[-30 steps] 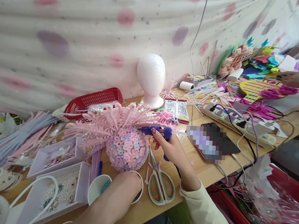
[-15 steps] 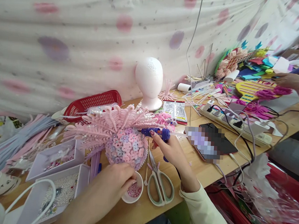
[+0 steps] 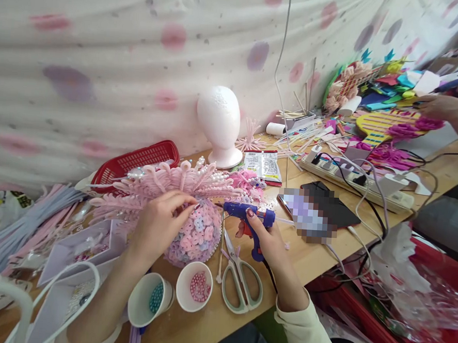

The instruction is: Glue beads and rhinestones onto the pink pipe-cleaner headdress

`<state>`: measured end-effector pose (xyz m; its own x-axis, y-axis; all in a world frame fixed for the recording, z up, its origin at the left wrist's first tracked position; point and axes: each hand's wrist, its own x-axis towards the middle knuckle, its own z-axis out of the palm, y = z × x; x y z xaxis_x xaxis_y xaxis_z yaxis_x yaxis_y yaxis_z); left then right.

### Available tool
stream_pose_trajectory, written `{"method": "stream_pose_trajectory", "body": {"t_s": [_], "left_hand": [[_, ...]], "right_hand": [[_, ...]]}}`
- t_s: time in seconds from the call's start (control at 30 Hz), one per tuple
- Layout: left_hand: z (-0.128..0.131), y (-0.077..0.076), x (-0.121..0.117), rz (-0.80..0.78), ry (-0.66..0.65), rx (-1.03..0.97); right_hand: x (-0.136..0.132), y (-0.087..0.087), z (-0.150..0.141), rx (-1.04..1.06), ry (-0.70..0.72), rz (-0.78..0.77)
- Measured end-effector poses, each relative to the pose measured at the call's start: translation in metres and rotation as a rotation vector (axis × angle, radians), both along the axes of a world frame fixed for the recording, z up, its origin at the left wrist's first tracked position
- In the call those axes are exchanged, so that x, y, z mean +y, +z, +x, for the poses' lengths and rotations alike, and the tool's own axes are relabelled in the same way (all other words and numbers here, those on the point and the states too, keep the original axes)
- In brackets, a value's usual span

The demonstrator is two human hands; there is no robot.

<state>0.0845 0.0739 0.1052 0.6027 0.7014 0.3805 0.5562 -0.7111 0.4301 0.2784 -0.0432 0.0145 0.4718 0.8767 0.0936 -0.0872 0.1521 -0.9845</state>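
Flower-covered ball [image 3: 197, 237] is seen at seven o'clock from view centre, its eleven o'clock side overlapped by the nearly pinched left hand [image 3: 164, 222], contents indiscernible. Blue glue gun [image 3: 257, 248], at three o'clock of it, is gripped by the curled right hand [image 3: 271, 243].

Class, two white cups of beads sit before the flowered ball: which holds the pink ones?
The cup nearer the scissors, with pink beads; the other cup, to its left, holds teal beads.
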Motion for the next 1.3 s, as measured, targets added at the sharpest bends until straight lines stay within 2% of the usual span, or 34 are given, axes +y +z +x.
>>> {"method": "stream_pose_trajectory", "body": {"t_s": [0.13,0.3,0.5,0.7,0.8,1.03,1.3], "left_hand": [[0.012,-0.012,0.005,0.262,0.052,0.175],[0.014,-0.023,0.008,0.354,0.111,0.269],[0.016,-0.027,0.010,0.322,0.148,0.290],[0.023,-0.020,0.007,0.269,0.181,0.433],[0.020,-0.017,0.006,0.256,0.150,0.454],[0.003,-0.014,0.003,0.272,0.071,0.364],[0.009,-0.007,-0.005,0.199,0.130,0.657]], "right_hand": [[-0.005,-0.004,0.002,0.047,-0.017,-0.009],[-0.006,-0.011,0.002,0.055,-0.086,0.024],[-0.006,-0.012,-0.001,0.143,-0.118,0.026],[-0.006,-0.011,-0.002,0.164,-0.109,0.046],[-0.006,-0.012,-0.002,0.165,-0.113,0.047],[-0.006,-0.013,-0.001,0.154,-0.106,0.053],[-0.006,-0.013,-0.002,0.134,-0.112,0.040]]}}
